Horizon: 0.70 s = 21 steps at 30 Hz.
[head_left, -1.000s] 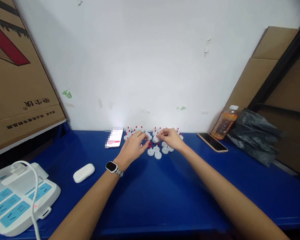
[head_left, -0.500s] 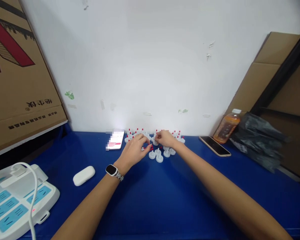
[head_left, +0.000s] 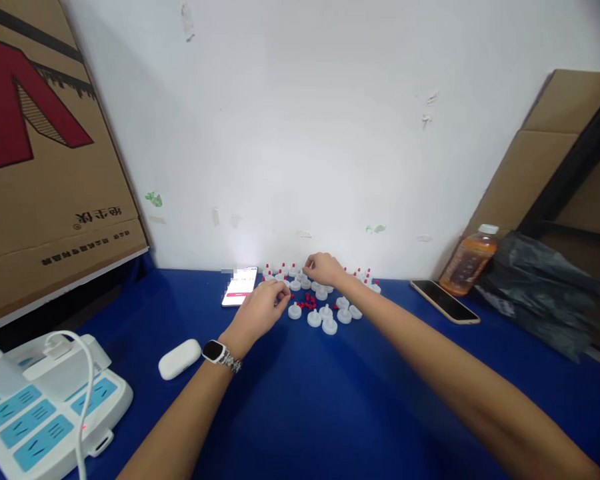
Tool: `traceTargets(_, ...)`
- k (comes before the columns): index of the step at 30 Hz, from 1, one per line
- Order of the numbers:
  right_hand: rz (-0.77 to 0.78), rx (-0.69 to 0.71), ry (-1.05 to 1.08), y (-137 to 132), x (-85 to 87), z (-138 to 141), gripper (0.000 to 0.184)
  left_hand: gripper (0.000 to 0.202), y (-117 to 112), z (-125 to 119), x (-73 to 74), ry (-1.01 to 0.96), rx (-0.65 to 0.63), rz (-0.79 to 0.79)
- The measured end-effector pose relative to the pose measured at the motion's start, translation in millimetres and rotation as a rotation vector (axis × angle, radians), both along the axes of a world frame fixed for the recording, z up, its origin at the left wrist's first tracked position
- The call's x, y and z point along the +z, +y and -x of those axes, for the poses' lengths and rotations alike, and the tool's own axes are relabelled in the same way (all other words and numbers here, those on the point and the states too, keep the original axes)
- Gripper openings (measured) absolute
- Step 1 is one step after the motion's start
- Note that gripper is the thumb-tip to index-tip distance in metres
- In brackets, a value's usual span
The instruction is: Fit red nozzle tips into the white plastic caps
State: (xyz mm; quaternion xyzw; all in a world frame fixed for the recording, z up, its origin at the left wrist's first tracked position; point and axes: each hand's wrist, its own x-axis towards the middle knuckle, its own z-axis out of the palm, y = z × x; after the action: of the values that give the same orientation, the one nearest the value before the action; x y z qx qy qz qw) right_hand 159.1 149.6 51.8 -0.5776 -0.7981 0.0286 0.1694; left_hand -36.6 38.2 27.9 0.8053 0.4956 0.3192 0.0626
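Several small white round caps (head_left: 325,320) and tiny red tips (head_left: 307,303) lie in a cluster on the blue table (head_left: 330,413) near the white wall. More white caps with red tips (head_left: 283,270) stand in a row at the back. My left hand (head_left: 260,310), with a watch on its wrist, rests curled beside the red tips, fingers pinched together. My right hand (head_left: 323,268) reaches to the back row, fingers closed over a cap there. What either hand pinches is too small to make out.
A lit phone (head_left: 240,287) lies left of the caps. A white earbud case (head_left: 180,359) and a white power strip (head_left: 45,413) sit at the left. A second phone (head_left: 445,301), an orange drink bottle (head_left: 469,261), a black bag (head_left: 545,293) and cardboard (head_left: 45,167) flank the table.
The view has shifted so everything sits lower and further right. My right hand has moved from the loose caps back to the rear row. My left hand has drawn slightly left.
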Motion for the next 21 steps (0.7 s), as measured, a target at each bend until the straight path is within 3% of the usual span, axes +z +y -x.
traceTargets(5,0.036,-0.065,-0.038,28.9,-5.0,36.4,0.024,0.016,-0.9,-2.6,-2.8,-0.011,0.001,0.058)
traceTargets(10,0.025,-0.1,-0.025,38.1,-10.5,54.7,0.021,0.016,1.2,-4.8,-6.8,-0.019,-0.012,0.097)
traceTargets(15,-0.003,-0.076,0.016,30.9,-10.1,53.9,0.021,0.016,2.3,-5.8,-8.5,-0.04,-0.016,0.098)
traceTargets(21,-0.048,-0.063,0.043,23.4,-5.9,31.2,0.024,0.018,0.4,-6.5,-3.7,-0.078,-0.005,0.075)
